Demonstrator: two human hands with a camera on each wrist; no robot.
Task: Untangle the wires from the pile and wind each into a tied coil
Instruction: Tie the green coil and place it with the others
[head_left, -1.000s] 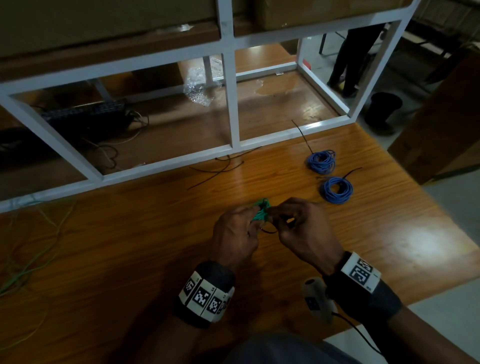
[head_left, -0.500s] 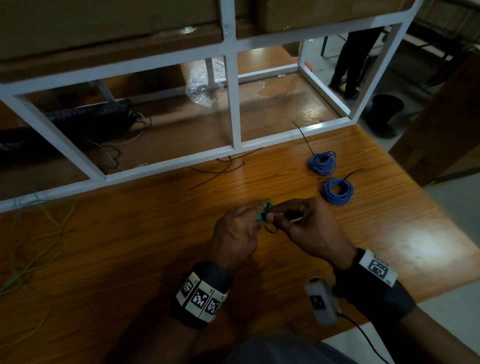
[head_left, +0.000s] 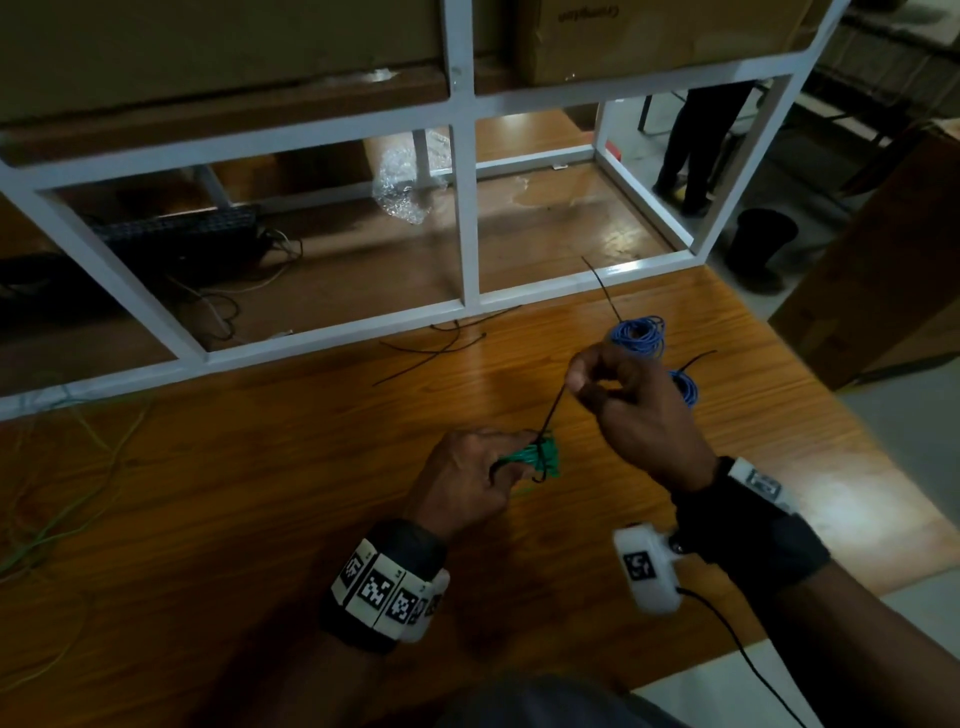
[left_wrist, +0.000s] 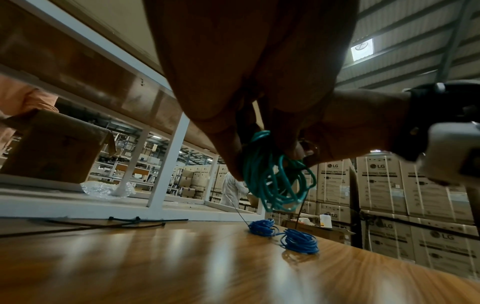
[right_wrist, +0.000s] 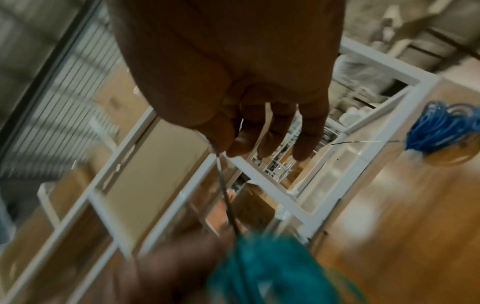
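My left hand (head_left: 467, 480) grips a small coil of teal wire (head_left: 535, 457) (left_wrist: 275, 179) (right_wrist: 272, 273) just above the wooden table (head_left: 260, 493). A black cable tie (head_left: 553, 410) (right_wrist: 226, 193) is looped round the coil and runs taut up to my right hand (head_left: 618, 400), which pinches its free end between thumb and forefinger (right_wrist: 223, 142), up and to the right of the coil. Two tied blue coils lie on the table behind my right hand: one (head_left: 639, 335) (left_wrist: 261, 226) farther back, the other (head_left: 685, 387) (left_wrist: 298, 240) partly hidden by it.
Loose black cable ties (head_left: 431, 348) (left_wrist: 122, 222) lie near the white metal frame (head_left: 465, 208) across the table's back. Loose green wires (head_left: 62, 467) sprawl at the far left. The table's right edge (head_left: 831, 415) drops to the floor. A person stands beyond the frame (head_left: 696, 145).
My right hand has pulled away from the coil, up and to the right, drawing the black tie's tail out taut. The left hand keeps holding the teal coil.
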